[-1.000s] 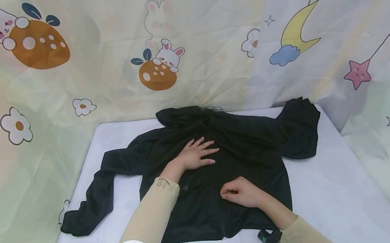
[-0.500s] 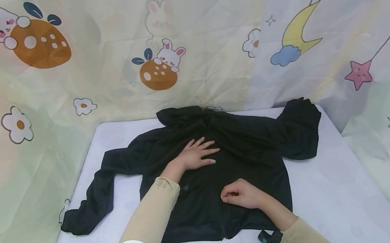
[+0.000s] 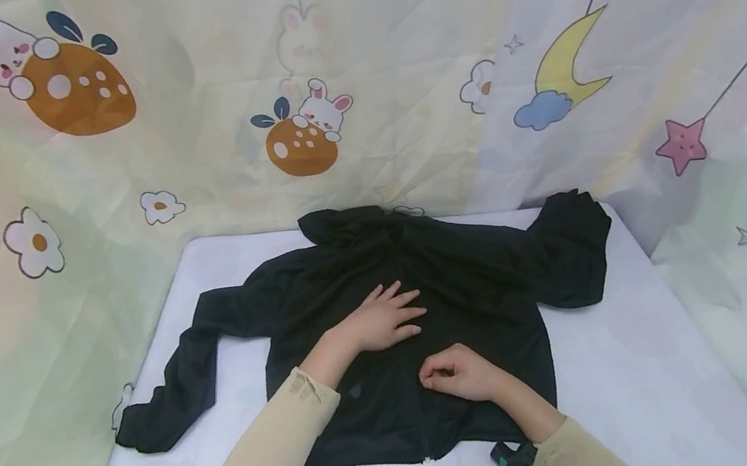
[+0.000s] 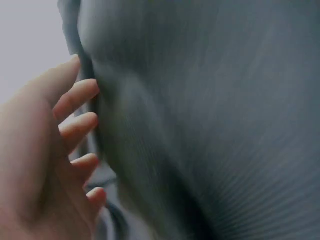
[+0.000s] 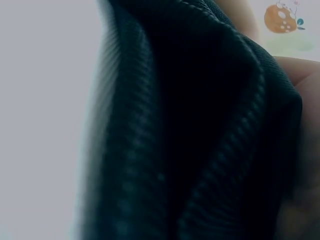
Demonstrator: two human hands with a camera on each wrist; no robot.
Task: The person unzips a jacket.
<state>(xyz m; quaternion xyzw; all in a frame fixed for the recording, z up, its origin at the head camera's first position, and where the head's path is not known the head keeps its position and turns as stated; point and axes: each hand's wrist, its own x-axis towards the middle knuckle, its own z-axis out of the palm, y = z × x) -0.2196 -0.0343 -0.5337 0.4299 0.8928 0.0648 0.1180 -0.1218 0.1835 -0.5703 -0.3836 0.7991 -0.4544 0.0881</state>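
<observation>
A black zip-up jacket (image 3: pixel 475 282) lies spread front up, its front zip line running down the middle. My left hand (image 3: pixel 380 322) rests palm down on the chest with its fingers spread; in the left wrist view the same hand (image 4: pixel 45 145) shows beside ribbed dark cloth. Lower down, at the zip line, my right hand (image 3: pixel 463 373) has its fingers curled, thumb and forefinger pinching the jacket front. Its fingertips are hidden in the right wrist view, where a fold of the jacket (image 5: pixel 220 140) fills the middle.
A white-covered table (image 3: pixel 657 384) lies under the jacket. The left sleeve (image 3: pixel 178 383) bends down toward the table's left edge, and the other sleeve (image 3: pixel 572 251) is bunched at the right. A printed cloth curtain (image 3: pixel 397 100) stands behind and at both sides.
My left hand has slid a little down the jacket's chest, toward the hem, fingers still spread. The right hand has stayed at the same spot.
</observation>
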